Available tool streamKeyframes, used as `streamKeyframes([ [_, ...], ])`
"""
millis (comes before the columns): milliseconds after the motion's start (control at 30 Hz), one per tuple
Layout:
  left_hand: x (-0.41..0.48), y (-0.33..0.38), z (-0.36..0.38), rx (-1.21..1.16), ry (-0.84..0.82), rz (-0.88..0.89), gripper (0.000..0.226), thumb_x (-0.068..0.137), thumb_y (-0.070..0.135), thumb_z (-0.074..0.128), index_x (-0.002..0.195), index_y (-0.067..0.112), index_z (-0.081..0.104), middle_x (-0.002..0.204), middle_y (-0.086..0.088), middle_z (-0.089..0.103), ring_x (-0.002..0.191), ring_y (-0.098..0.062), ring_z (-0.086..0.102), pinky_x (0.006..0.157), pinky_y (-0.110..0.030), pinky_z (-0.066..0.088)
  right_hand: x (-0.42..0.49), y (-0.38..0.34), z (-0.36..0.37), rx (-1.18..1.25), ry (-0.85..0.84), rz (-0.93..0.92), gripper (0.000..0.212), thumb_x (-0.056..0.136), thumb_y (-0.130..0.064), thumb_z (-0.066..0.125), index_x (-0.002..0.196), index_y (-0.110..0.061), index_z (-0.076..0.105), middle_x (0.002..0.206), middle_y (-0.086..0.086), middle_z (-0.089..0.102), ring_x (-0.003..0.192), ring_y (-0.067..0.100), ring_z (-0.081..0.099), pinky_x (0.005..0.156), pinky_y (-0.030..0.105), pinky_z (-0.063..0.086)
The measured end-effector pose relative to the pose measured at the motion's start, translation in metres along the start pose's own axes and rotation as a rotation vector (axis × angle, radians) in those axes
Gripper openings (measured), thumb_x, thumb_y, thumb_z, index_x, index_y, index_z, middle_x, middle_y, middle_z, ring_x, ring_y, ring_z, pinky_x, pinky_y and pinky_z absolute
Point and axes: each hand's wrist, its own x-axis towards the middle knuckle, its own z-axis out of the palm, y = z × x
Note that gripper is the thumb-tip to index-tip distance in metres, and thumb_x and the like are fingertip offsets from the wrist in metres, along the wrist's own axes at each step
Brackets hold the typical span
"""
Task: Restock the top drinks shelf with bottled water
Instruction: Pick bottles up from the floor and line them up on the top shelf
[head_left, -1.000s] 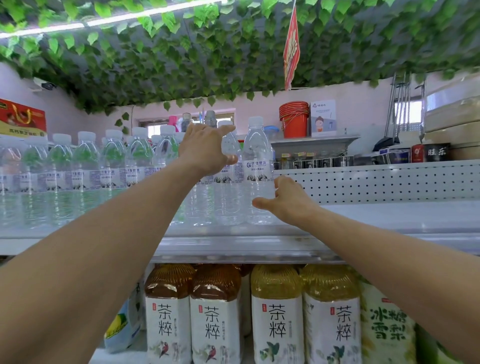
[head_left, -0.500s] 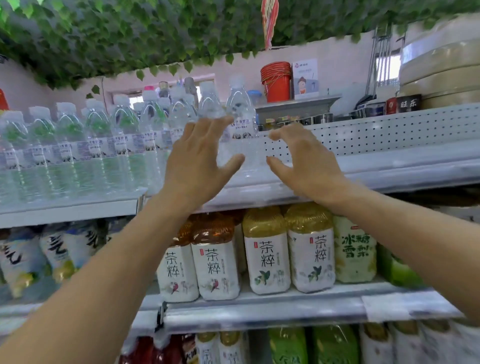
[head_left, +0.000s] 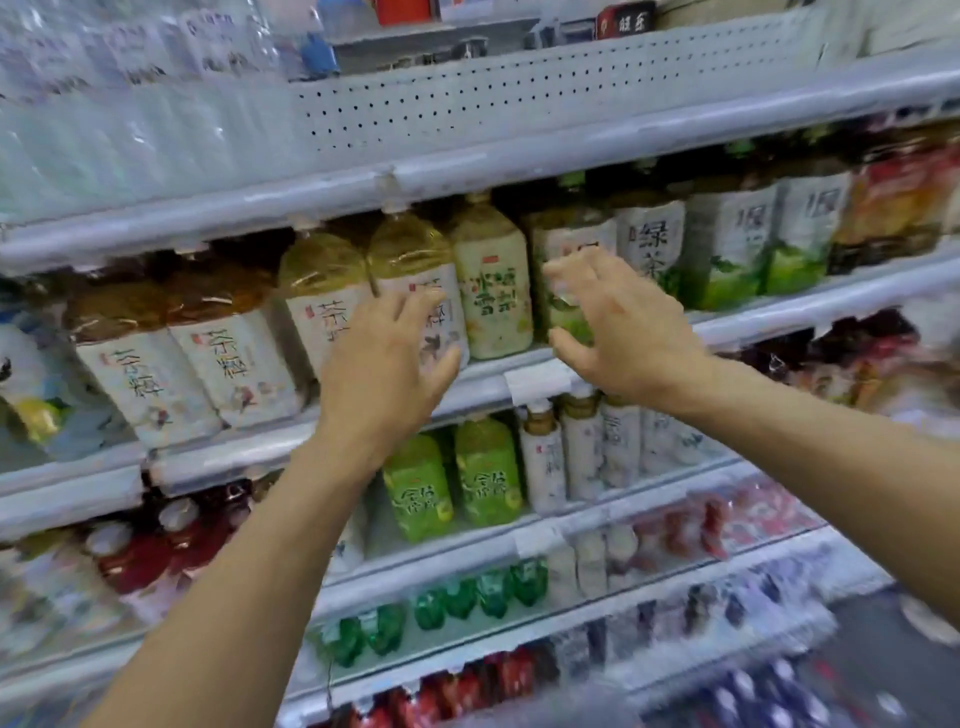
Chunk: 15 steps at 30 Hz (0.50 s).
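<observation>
The left hand (head_left: 387, 364) and right hand (head_left: 623, 332) are held spread and empty, bottled water (head_left: 104, 130) is ranked on the top shelf (head_left: 519, 156) above and left of them, and a fetch is judged in hand: another bottle, unseen here, must be gripped.

The amber tea bottles (head_left: 228, 358) bore 茶粹 on their white labels; the pale bottle (head_left: 493, 291) read 冰糖雪梨; the green tea bottle (head_left: 649, 249) read 绿茶; other print was blurred.
</observation>
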Motion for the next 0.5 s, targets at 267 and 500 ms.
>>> streamKeyframes([
  [267,-0.041,0.141,0.095,-0.108,-0.300,-0.007,0.053,0.092,0.044,0.061,0.141,0.027,0.048,0.132,-0.003,0.051,0.124,-0.027,0.045,0.086,-0.041,0.049,-0.143,0.126,-0.035,-0.007,-0.375,0.240,0.062,0.097,-0.034,0.054,0.150,-0.018,0.026,0.141,0.005,0.040,0.122,0.027,0.048,0.074,0.038,0.048],
  [500,-0.115,0.265,0.198,-0.284,-0.541,-0.030,0.052,0.093,0.038,0.063,0.140,0.022,0.051,0.133,-0.005,0.050,0.125,-0.029,0.041,0.094,-0.044,0.046,-0.275,0.221,-0.029,0.028,-0.604,0.399,0.062,0.098,-0.034,0.052,0.151,-0.017,0.024,0.145,0.009,0.040,0.125,0.031,0.046,0.086,0.042,0.046],
])
